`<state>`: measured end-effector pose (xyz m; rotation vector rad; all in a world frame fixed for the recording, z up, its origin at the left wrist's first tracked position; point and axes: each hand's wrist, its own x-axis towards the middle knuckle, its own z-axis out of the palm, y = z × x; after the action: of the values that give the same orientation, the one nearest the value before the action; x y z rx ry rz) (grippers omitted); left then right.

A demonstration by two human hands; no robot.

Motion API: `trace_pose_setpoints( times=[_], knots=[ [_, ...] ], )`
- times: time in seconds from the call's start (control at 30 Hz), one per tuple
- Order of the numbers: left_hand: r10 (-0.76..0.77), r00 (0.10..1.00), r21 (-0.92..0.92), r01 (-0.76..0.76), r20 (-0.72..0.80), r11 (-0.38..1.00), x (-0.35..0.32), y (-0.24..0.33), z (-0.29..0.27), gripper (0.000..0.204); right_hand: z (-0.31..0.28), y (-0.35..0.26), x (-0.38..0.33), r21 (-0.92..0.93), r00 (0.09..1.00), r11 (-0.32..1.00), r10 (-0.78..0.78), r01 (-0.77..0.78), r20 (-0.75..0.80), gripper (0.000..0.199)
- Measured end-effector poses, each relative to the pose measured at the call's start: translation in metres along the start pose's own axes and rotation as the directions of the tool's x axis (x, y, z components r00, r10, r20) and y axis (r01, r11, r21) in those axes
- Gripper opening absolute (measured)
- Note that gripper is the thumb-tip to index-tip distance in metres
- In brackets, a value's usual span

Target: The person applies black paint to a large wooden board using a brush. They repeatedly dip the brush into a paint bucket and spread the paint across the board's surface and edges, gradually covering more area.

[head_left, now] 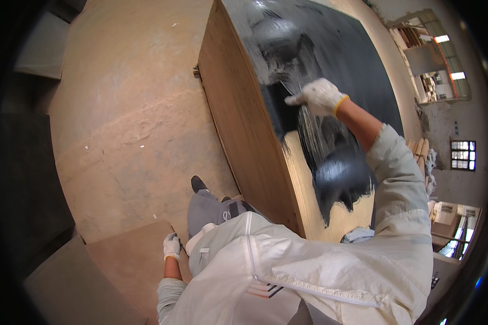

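My right hand [321, 97], in a white glove with a yellow cuff, is closed over the board top. It seems to grip a thin, flat scraper-like tool, mostly hidden by the glove. Around it, wet black coating [363, 70] covers most of the top, glossy and streaked near the hand. Bare pale wood [305, 184] shows along the near edge and near corner. My left hand [172, 246], also gloved, hangs low by my side with curled fingers, beside the edge of a brown board [119, 254]. What it holds, if anything, cannot be made out.
The coated top belongs to a tall wooden block or stack with a plain brown side [244, 124]. Dusty concrete floor [130, 119] lies to the left. Dark panels [30, 168] stand at far left. A grey cloth-like lump [358, 234] rests at the near corner; a barred window [463, 155] is at right.
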<state>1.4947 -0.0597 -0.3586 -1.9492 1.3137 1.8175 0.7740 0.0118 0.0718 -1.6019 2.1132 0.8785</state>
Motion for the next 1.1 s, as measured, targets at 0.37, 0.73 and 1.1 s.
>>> trace_pose_setpoints(
  times=[0.37,0.73,1.1],
  knots=[
    [0.075,0.996,0.024,-0.074,-0.040,0.997,-0.026,0.046,0.007,0.035,0.061,-0.068,-0.137,0.018,0.971,0.990,-0.138,0.138,0.195,0.052],
    [0.038,0.999,0.195,-0.045,0.035,0.980,-0.057,0.010,0.016,0.031,0.083,-0.003,-0.078,0.266,0.978,0.944,0.208,-0.196,-0.020,0.048],
    [0.017,1.000,0.186,-0.014,-0.015,0.982,-0.077,-0.029,-0.005,0.035,0.091,0.000,-0.085,0.131,0.993,0.991,0.021,-0.006,-0.113,0.045]
  ],
)
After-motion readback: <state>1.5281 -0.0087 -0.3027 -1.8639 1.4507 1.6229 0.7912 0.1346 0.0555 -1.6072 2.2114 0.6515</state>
